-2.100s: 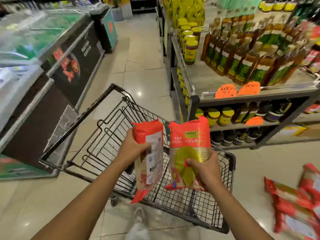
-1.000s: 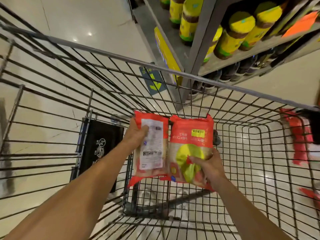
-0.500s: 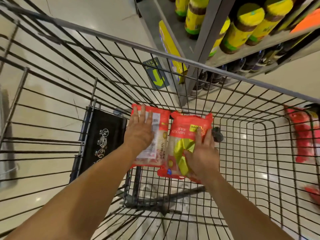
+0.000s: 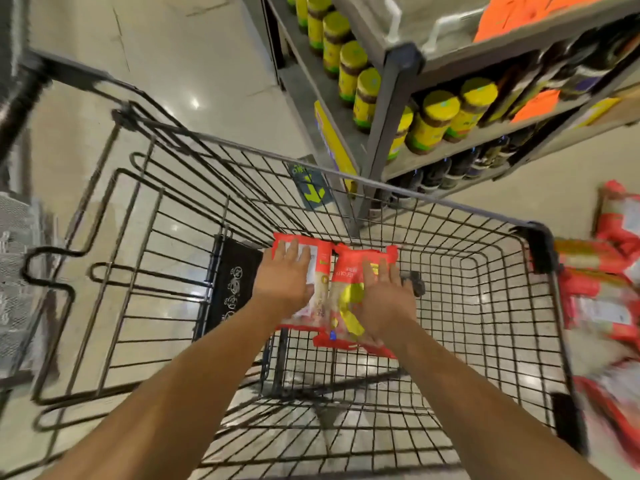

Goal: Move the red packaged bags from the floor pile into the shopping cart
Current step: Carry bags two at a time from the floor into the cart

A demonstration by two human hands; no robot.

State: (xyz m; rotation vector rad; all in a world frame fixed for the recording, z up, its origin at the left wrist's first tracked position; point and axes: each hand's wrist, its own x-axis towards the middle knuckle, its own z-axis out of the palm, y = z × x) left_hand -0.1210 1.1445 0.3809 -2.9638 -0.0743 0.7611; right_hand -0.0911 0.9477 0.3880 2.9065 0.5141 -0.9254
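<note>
- Shopping cart [image 4: 433, 202]: standing in the aisle beside a shelf of yellow-lidded jars [image 4: 433, 116]. Its wire basket is showing two red bags and no other goods.
- Left red bag [image 4: 316, 254]: lying flat on the basket floor, white label side up, just beside the black seat panel [image 4: 232, 282].
- Right red bag [image 4: 346, 268]: lying flat alongside the first, with their long edges touching.
- Left hand [image 4: 284, 282]: lying palm-down on the left bag, fingers straight and spread, grasping nothing.
- Right hand [image 4: 384, 299]: lying palm-down on the right bag, fingers likewise straight and released.
- Floor pile [image 4: 602, 306]: red bags lying on the tiles outside the cart's far side. It is too blurred to count.
- Progress, as judged: two bags are sitting delivered, with only the hands needing to lift away. Most of the task is waiting in the pile, so further trips are looking necessary.
</note>
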